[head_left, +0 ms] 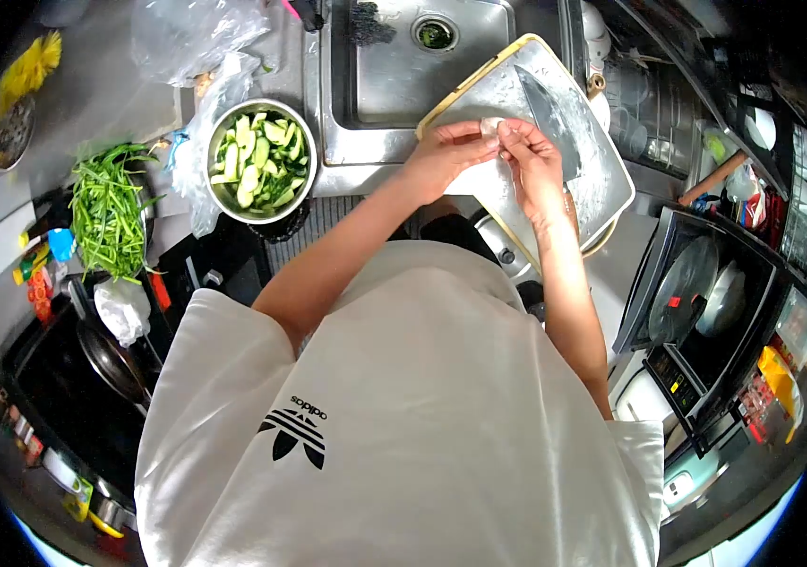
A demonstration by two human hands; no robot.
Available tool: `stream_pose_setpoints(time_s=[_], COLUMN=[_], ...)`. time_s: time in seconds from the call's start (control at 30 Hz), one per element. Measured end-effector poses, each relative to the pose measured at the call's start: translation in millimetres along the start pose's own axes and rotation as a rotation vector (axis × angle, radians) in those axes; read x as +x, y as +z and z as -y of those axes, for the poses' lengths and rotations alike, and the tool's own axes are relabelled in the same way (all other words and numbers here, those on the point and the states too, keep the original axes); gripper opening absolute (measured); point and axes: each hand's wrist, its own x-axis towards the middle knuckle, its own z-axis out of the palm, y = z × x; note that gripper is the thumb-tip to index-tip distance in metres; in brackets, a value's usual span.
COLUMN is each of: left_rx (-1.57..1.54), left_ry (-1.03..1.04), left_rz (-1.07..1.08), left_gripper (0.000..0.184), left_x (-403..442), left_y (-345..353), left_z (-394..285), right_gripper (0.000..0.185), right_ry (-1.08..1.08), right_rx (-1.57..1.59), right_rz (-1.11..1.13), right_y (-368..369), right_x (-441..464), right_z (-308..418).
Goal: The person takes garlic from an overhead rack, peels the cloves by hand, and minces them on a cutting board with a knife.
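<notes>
My left hand (449, 159) and my right hand (538, 170) meet over the cutting board, fingertips pinched together. Between them is a small whitish piece (490, 126), possibly a garlic clove; the fingers partly cover it. Beneath my hands, the white cutting board (602, 180) with a tan edge lies at an angle over the sink's right side. A broad-bladed knife (545, 106) rests on the board, just beyond my right hand, its blade wet. To the left of my left hand stands a metal bowl (308, 180) of cut cucumber pieces (254, 161).
The steel sink (380, 90) lies ahead, with a drain strainer (435, 34) holding green scraps. Clear plastic bags (197, 42) and a heap of long green vegetables (111, 213) are at left. An open-doored appliance (706, 293) stands at right, near my right arm.
</notes>
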Motion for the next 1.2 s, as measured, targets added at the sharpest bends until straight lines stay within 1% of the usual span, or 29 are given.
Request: stream_pose_setpoints(time_s=[0.03, 0.07, 0.13, 0.17, 0.2, 0.27, 0.4, 0.47, 0.5, 0.53, 0.6, 0.7, 0.77, 0.8, 0.83, 0.9, 0.93, 0.97, 1.0, 1.07, 1.13, 1.17, 1.2], left_rx=[-0.083, -0.081, -0.221, -0.321, -0.345, -0.309, -0.309, -0.166, -0.063, -0.064, 0.263, 0.241, 0.307, 0.293, 0.252, 0.211, 0.169, 0.107, 0.028, 0.080, -0.003, 0.002, 0.017], left_ry=[0.010, 0.021, -0.028, -0.036, -0.012, -0.053, 0.009, 0.037, 0.061, 0.073, 0.033, 0.037, -0.094, -0.034, 0.009, 0.120, 0.133, 0.253, 0.265, 0.290, -0.077, -0.079, -0.019], left_rz=[-0.009, -0.020, -0.118, -0.174, -0.100, -0.096, -0.067, -0.058, -0.130, -0.139, -0.204, -0.295, -0.464, -0.571, -0.668, -0.889, -0.982, -1.021, -1.193, -1.147, -1.354, -1.340, -1.358], left_gripper=[0.029, 0.029, 0.025, 0.022, 0.019, 0.016, 0.018, 0.023, 0.025, 0.025, 0.026, 0.027, 0.028, 0.027, 0.020, 0.024, 0.028, 0.021, 0.015, 0.016, 0.022, 0.022, 0.025], left_x=[-1, -4, -11, -16, -20, -26, -45, -67, -81, -95, -127, -189, -229, -247, -261, -287, -294, -301, -298, -315, -320, -319, -316], left_y=[0, 0, -1, 0, -3, -7, -20, -24, -24, -33, -57, -102, -142, -172, -204, -267, -280, -304, -325, -380, -412, -422, -425], left_z=[3, 6, 10, 11, 10, 9, 4, -12, -19, -22, -24, -11, 1, 20, 37, 65, 59, 68, 72, 86, 90, 94, 91], right_gripper=[0.017, 0.017, 0.018, 0.018, 0.016, 0.016, 0.016, 0.017, 0.014, 0.014, 0.011, 0.011, 0.012, 0.012, 0.012, 0.012, 0.012, 0.012, 0.013, 0.013, 0.014, 0.014, 0.014], right_ry=[-0.042, -0.039, -0.097, -0.065, -0.051, -0.012, 0.054, 0.029, 0.026, 0.028, -0.020, 0.003, 0.003, 0.005, 0.021, 0.053, 0.056, 0.064, 0.072, 0.066, 0.067, 0.060, 0.043], right_rx=[0.030, 0.031, 0.049, 0.091, 0.128, 0.126, 0.118, 0.041, 0.074, 0.072, -0.028, -0.113, -0.180, -0.184, -0.191, -0.192, -0.199, -0.206, -0.212, -0.232, -0.250, -0.252, -0.254], right_rz=[-0.015, 0.001, -0.069, 0.000, -0.022, 0.026, 0.082, 0.108, 0.126, 0.141, 0.241, 0.300, 0.322, 0.336, 0.331, 0.329, 0.336, 0.330, 0.323, 0.325, 0.315, 0.301, 0.301], right_y=[8, 13, 20, 22, 27, 34, 49, 71, 81, 87, 99, 121, 129, 132, 134, 138, 142, 145, 148, 154, 158, 158, 158], right_x=[-4, -7, -10, -13, -16, -20, -25, -32, -34, -34, -33, -40, -43, -43, -43, -45, -48, -51, -54, -58, -64, -65, -66], right_z=[-4, -7, -12, -12, -13, -13, -15, -11, -11, -13, -16, -15, -20, -23, -27, -31, -33, -32, -33, -34, -33, -33, -34])
